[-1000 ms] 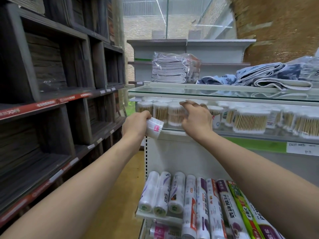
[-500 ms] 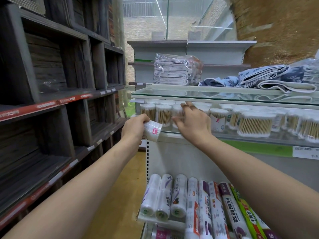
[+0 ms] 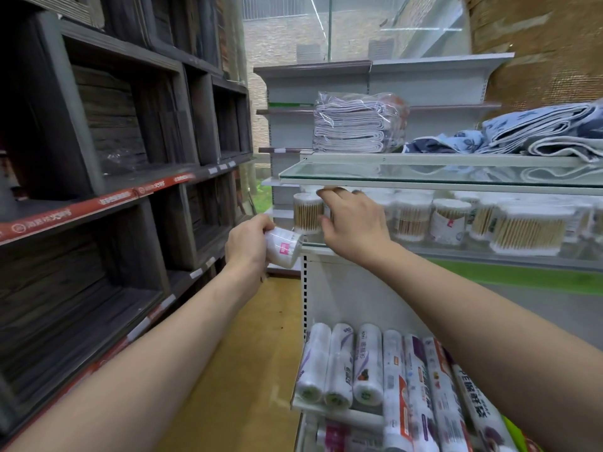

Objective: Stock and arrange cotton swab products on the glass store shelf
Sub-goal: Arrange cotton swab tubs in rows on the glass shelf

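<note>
Left hand [image 3: 246, 244]: gripped a tilted swab tub [image 3: 283, 247] just left of the glass shelf [image 3: 424, 252].
Right hand [image 3: 354, 223]: fingers curled round a shelved tub (contact partly hidden).
Handling: probably light, rigid, slippery plastic; best held round the sides.

I am looking into a shop aisle. Glass shelves [image 3: 424, 172] on a white rack carry rows of identical cotton swab tubs [image 3: 411, 220], wrapped rolls [image 3: 367, 363] and stacked folded cloths [image 3: 352, 125]. Opposite stand dark wooden shelves [image 3: 137, 151] edged with red price strips [image 3: 98, 203] and small white labels [image 3: 195, 273].
</note>
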Demonstrator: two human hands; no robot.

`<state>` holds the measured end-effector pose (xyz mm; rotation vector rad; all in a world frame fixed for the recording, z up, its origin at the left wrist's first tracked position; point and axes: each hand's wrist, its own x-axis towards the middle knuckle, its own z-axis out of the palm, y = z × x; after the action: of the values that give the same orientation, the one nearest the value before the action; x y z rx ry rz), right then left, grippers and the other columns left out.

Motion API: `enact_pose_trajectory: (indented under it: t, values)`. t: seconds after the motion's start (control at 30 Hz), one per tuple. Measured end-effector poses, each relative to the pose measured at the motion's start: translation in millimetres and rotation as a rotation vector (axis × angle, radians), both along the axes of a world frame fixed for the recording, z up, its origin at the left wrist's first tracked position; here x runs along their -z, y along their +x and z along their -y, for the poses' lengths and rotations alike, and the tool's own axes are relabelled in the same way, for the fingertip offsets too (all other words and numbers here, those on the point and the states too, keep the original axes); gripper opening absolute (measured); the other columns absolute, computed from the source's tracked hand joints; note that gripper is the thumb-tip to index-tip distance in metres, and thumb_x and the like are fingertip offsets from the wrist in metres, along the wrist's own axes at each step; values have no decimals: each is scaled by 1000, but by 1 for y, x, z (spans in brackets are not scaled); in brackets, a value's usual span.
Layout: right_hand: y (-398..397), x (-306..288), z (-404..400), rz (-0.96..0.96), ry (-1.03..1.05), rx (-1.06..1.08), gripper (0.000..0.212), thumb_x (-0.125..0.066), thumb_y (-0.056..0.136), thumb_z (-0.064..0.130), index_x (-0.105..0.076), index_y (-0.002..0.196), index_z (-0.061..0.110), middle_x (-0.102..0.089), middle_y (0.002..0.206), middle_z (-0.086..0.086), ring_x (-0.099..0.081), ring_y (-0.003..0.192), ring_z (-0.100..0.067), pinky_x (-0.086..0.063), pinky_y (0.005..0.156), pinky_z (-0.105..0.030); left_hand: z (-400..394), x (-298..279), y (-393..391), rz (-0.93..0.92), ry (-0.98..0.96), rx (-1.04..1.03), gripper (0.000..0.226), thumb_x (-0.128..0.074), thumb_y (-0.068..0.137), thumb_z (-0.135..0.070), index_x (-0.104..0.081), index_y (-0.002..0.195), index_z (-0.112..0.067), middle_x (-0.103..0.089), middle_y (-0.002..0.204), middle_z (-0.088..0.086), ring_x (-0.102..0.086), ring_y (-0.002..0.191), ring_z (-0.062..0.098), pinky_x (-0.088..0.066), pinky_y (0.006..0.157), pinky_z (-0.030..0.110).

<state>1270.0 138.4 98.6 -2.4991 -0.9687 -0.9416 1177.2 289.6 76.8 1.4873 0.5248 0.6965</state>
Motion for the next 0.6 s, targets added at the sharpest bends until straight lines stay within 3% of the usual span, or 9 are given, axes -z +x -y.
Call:
enact_pose_trajectory:
  t: [0.13,0.2,0.43,0.6]
  values:
    - [5,-4,-19,-27,-144,25,53,-52,94,27,-41,144,20,-55,141,-5,-41,130,-35,-34,108,-46,-3,-2,-5,1,2,-15,21,-58,78,-32,-67,78,-13,-64,72,4,-53,62,19,-35,53,30]
    - [8,-3,-23,-30,-181,44,55,-52,92,25,-41,145,20,-52,144,-4,-37,135,-32,-23,113,-46,-6,-3,-5,8,11,-32,24,-58,74,-36,-68,75,-14,-65,71,3,-54,65,20,-36,58,33]
    - [11,-7,-31,-28,-141,111,48,-55,89,28,-49,136,30,-57,133,0,-46,126,-29,-26,105,-41,-13,-8,6,22,-7,4,17,-59,85,-27,-63,76,-14,-60,69,0,-53,61,16,-34,51,29]
    - [19,-6,-42,-119,-40,152,40,-49,97,43,-53,135,32,-63,124,-4,-51,122,-28,-27,105,-37,-34,-9,19,19,-5,94,15,-59,82,-30,-61,76,-17,-61,74,1,-55,62,18,-34,53,30]
